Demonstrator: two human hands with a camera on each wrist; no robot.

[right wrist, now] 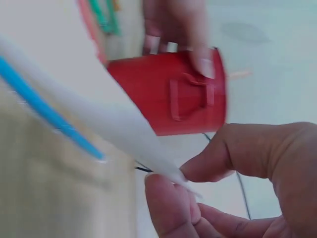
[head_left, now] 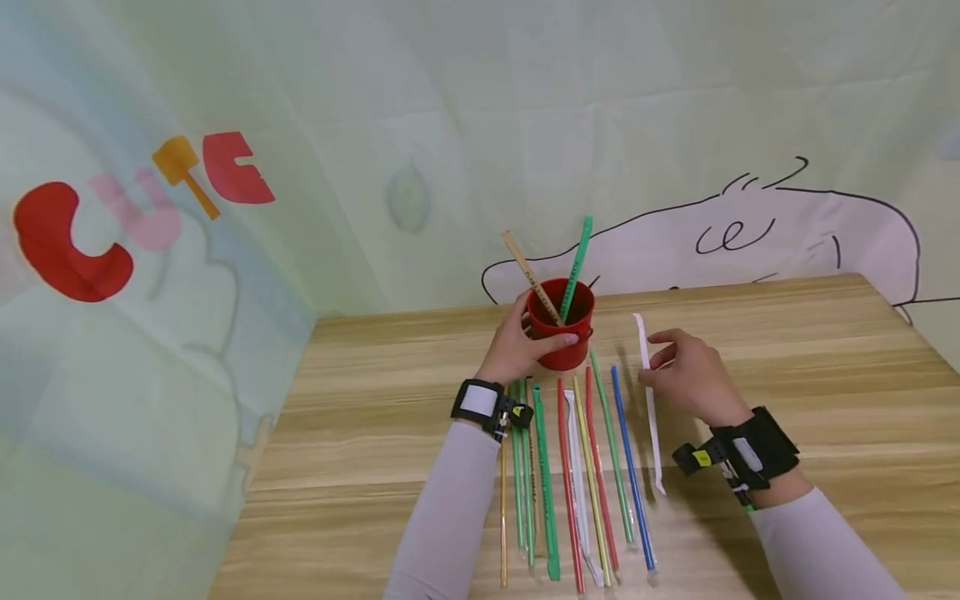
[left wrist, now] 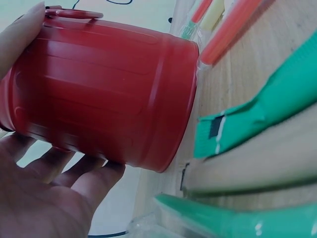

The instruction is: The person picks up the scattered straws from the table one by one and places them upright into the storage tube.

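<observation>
Left hand (head_left: 516,348) grips the red bucket (head_left: 564,359), thumb across its front, just beyond the row of straws (head_left: 546,483); the bucket's wall hides the lower ends of a tan straw (head_left: 527,267) and a green straw (head_left: 578,260) inside. Right hand (head_left: 692,377) pinches a white straw (head_left: 652,425), blurred and cut off in the right wrist view.

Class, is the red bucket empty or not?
Not empty: in the head view, a tan straw and a green straw stick out of the red bucket.
</observation>
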